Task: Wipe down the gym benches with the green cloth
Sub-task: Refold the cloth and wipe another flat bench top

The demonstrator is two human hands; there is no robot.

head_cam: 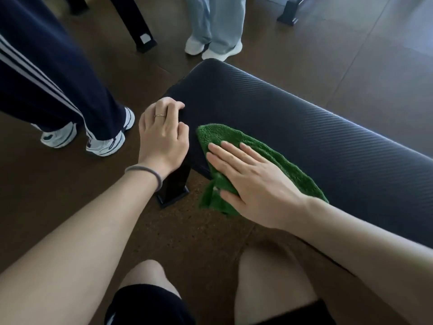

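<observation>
**Green cloth pressed flat at the near end of the bench**

We see the bench (293, 118), a long dark pad with a fine ribbed texture, running from its rounded end near the middle of the view out to the right edge. Everything else we place against it.

The green cloth (234, 139) lies on the bench's near edge, close to that rounded end. Part of it rests on the top of the pad; the rest drapes over the near side and hangs toward the floor (351, 43).

Our right hand (253, 184) lies on top of the cloth. Its fingers (236, 160) are straight and slightly spread, pressing the cloth against the pad, with the thumb lower down on the hanging part. The hand is flat, not gripping.

Our left hand (161, 134) is at the bench's end corner, just beside the cloth but not touching it. Its fingers are curled over the corner of the pad. It wears a thin ring (160, 115), and a grey hair tie (150, 174) circles the wrist.

Below that corner, the bench's black leg (174, 187) stands on the brown floor.

Beyond the bench's end stand two other people: one to the left in dark trousers with white side stripes (46, 73) and white trainers, one farther off in pale blue trousers (218, 22) and white shoes. On the near side of the bench, our own bare knees (264, 277) show at the bottom of the view.
</observation>
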